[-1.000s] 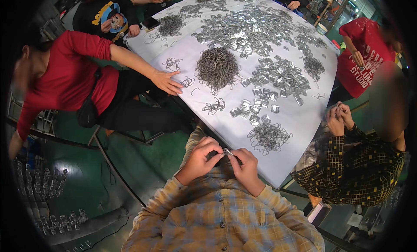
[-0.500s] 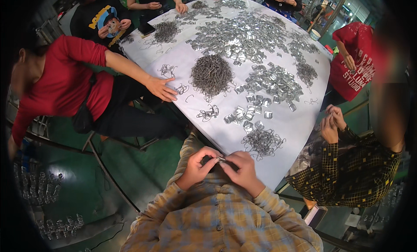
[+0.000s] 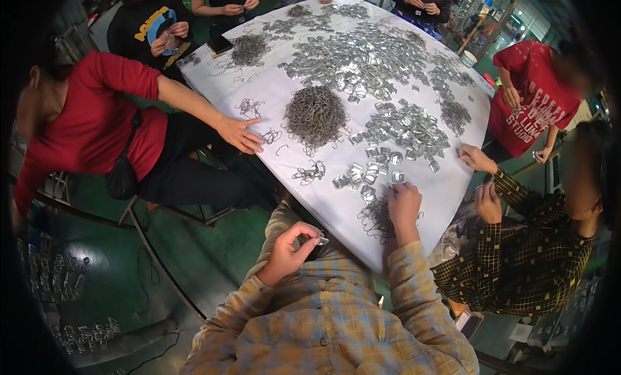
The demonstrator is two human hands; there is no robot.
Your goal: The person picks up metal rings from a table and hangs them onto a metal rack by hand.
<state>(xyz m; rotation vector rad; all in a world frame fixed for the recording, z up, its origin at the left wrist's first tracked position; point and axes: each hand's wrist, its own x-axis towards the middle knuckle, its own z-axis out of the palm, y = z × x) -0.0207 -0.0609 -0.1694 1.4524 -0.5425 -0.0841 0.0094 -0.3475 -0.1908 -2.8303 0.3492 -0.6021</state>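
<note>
My left hand (image 3: 292, 251) is closed, pinching a small shiny metal buckle (image 3: 321, 241) between thumb and fingertips, just off the table's near edge. My right hand (image 3: 405, 210) reaches over the table with its fingers drawn together and pointing down. Its fingertips touch down between a small pile of bent wire hooks (image 3: 374, 221) and the nearest loose metal buckles (image 3: 368, 194); what they grip, if anything, is hidden. The hand covers part of the hook pile.
On the white-covered table (image 3: 310, 200) lie a big heap of wire hooks (image 3: 315, 116), a spread of buckles (image 3: 407, 129) and a phone (image 3: 220, 45). A co-worker's hand (image 3: 240, 134) rests on the left edge; another's hand (image 3: 477, 158) is at the right edge. More people sit around.
My right hand has left my left hand and moved forward and right to the hook pile. My left hand keeps the buckle. The right-hand co-worker's hands have parted, one reaching to the table.
</note>
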